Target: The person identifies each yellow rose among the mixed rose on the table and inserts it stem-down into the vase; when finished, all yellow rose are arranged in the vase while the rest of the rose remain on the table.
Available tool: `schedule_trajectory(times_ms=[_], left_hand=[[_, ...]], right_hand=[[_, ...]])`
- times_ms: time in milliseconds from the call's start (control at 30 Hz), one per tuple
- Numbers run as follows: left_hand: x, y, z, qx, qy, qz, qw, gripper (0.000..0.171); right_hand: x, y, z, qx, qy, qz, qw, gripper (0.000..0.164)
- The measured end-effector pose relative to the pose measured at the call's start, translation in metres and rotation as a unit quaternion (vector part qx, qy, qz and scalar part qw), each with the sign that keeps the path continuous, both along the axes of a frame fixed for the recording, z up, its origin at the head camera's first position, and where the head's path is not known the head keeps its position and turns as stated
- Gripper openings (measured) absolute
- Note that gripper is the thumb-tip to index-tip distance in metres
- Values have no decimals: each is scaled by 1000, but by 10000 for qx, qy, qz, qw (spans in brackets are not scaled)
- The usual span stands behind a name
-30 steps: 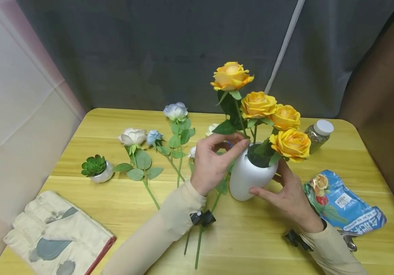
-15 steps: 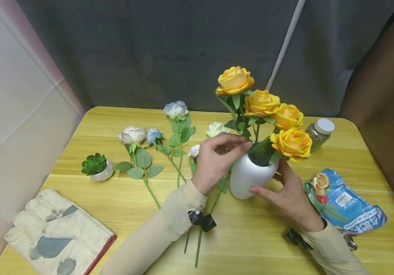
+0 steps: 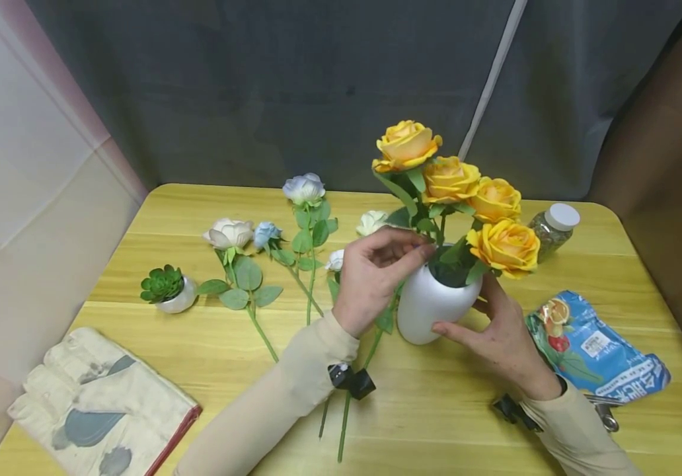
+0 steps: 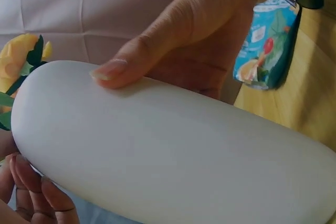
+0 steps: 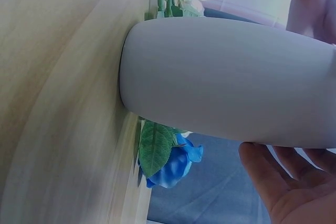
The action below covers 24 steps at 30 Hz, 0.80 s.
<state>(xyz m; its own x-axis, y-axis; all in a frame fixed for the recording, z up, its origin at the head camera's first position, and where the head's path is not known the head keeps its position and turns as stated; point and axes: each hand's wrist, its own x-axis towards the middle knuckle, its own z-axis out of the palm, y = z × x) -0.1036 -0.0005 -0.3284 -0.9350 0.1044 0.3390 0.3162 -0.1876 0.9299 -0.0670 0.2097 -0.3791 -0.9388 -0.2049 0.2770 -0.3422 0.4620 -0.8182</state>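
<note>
My right hand (image 3: 504,340) holds a smooth white vase (image 3: 433,311) that stands on the table, its thumb lying along the near side. Several yellow roses (image 3: 451,180) rise from the vase's dark mouth. At the rim's left side, my left hand (image 3: 371,277) pinches the stem of the tallest yellow rose (image 3: 406,145) between thumb and fingers; the grip point is partly hidden. In the left wrist view the right thumb (image 4: 118,72) presses the vase wall, and curled left fingers (image 4: 39,192) are at the rim. The right wrist view shows the vase base (image 5: 136,66) on the wood.
Left of the vase lie white, pale blue and lilac flowers (image 3: 305,190) on long stems. A potted succulent (image 3: 165,291) and folded work gloves (image 3: 100,410) are farther left. To the right are a lidded jar (image 3: 555,228), a blue pouch (image 3: 597,350) and a metal clip (image 3: 605,416).
The tallest yellow rose has turned and sunk slightly lower toward the vase, with its stem between the left fingers. The right hand and the vase have stayed in place.
</note>
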Motion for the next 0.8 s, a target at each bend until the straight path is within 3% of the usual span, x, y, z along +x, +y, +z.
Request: schedule_trajectory(times_ms=[300,533,800], left_hand=[[-1,-6,-1,-11,-65,-325,9994,14],[0,-12,-1,-20,-349,-460,9983,15],[5,-35,-10,-605,-291,-238,9975,15]], right_hand=[[-1,0,0,21,80,27,10000,88],[-2,-1,-1,-15,66,60,10000,86],[0,0,-2,86,-90,33,9999,82]])
